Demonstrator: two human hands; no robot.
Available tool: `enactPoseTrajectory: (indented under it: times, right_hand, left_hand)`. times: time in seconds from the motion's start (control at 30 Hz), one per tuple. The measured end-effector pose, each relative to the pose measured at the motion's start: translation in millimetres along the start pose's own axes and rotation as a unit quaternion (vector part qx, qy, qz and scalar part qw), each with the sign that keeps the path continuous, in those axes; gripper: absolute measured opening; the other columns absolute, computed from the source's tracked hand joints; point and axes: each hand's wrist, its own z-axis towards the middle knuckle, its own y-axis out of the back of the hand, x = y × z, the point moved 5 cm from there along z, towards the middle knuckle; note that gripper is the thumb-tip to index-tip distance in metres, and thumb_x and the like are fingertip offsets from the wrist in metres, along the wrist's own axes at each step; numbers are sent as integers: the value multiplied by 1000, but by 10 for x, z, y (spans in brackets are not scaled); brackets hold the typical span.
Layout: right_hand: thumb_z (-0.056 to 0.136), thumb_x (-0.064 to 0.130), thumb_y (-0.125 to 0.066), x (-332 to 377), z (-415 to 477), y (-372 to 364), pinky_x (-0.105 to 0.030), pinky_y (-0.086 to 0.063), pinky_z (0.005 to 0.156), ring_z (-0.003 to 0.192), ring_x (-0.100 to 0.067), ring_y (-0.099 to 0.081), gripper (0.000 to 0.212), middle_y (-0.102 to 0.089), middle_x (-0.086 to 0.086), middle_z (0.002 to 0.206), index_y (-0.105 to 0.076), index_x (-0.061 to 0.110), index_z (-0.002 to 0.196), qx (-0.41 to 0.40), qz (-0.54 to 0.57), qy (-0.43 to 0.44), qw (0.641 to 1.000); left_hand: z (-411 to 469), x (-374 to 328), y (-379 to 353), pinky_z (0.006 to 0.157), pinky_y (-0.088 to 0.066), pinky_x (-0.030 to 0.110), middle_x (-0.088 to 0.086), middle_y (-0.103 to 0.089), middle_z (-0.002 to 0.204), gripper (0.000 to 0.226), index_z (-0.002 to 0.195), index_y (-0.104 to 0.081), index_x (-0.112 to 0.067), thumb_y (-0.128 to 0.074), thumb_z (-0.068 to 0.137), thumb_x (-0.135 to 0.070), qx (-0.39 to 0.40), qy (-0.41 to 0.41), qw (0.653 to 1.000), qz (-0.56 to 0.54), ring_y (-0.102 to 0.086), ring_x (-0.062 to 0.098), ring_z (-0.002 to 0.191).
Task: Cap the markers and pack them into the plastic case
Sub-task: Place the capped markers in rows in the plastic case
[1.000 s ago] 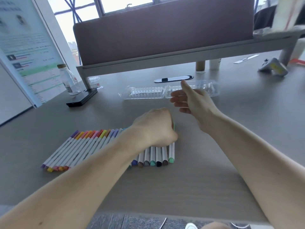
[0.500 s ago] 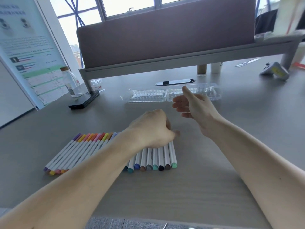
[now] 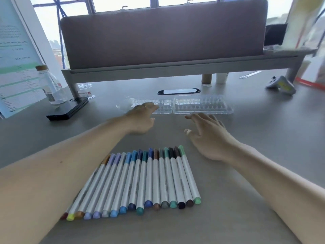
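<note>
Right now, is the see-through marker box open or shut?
Open. The clear plastic case lies spread flat on the desk, both halves side by side; the markers lie outside it.

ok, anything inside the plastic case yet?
No markers show inside the plastic case, only its moulded slots. The left hand hides part of its left half.

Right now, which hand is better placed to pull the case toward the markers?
Left, probably. The left hand has its fingers over the left half of the case, while the right hand is spread open just short of its front edge.
</note>
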Motion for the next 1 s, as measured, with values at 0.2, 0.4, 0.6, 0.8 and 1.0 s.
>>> enactPoseTrajectory:
  times: [0.2, 0.4, 0.6, 0.8, 1.0]
  right_hand:
    - [105, 31, -36, 89, 502, 13, -42, -20, 120, 151, -27, -25, 57, -30, -5, 165, -23, 18, 159, 61, -68, -84, 992]
    - [105, 30, -30, 330, 479, -130, -46, -32, 116, 136, -31, -46, 42, -52, -10, 149, -51, 18, 140, 80, -88, -75, 990]
    - [108, 27, -29, 889, 147, -157, -43, -37, 113, 131, -26, -51, 41, -57, -5, 144, -60, 16, 132, 120, -64, -49, 989]
    - [106, 24, -37, 1333, -67, -143, -42, -50, 94, 110, -32, -62, 35, -67, -11, 119, -66, 14, 124, 104, -71, -35, 991]
    - [108, 11, -33, 1479, -182, -179, -31, -39, 109, 129, -20, -53, 39, -59, -1, 142, -60, 11, 136, 101, -105, 7, 989]
  left_hand:
    - [191, 245, 26, 116, -30, 35, 5, -34, 164, 53, 157, -37, -29, -35, 107, -12, 32, -7, 999, -23, -35, 28, 148]
    - [-240, 526, 233, 110, -38, 37, 2, -50, 153, 39, 143, -56, -26, -38, 109, -19, 34, -16, 999, 26, -48, 24, 135]
    - [-935, 843, 453, 109, -38, 32, -4, -59, 145, 36, 129, -68, -28, -41, 108, -20, 118, -7, 993, 24, -53, 14, 126]
    - [-1434, 1092, 542, 103, -38, 27, -8, -64, 137, 34, 127, -72, -27, -45, 107, -22, 113, -1, 993, -14, -56, 9, 115]
    - [-1528, 1224, 490, 101, -42, 29, -12, -66, 127, 32, 123, -72, -32, -46, 106, -24, 110, -26, 993, -45, -59, 9, 114]
